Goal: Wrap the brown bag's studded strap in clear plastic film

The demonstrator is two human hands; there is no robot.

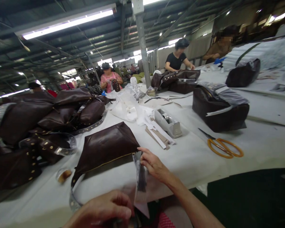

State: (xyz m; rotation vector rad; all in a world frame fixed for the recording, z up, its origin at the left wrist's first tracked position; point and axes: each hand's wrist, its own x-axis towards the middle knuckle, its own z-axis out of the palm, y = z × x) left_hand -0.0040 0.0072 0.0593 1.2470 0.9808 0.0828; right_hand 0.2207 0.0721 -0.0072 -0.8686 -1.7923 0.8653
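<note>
A dark brown leather handbag [109, 141] lies on the white-covered table, its gold zip along the near edge. My right hand [153, 163] is at the bag's right corner, index finger touching the leather. Its other fingers are curled against the plastic-wrapped strap [140, 177], which hangs over the table edge. Nearer to me, my left hand [106, 205] is blurred, with its fingers curled. Something dark shows beneath them, too unclear to name. From the bag's left corner a studded strap end [74, 193] in clear plastic runs down toward my left wrist.
Dark brown bags [26, 117] are heaped on the left. A tape dispenser [168, 123], paper strips [158, 136] and orange-handled scissors [224, 147] lie right of the bag. A stuffed bag [218, 110] stands behind the scissors. Co-workers [177, 60] handle bags across the table.
</note>
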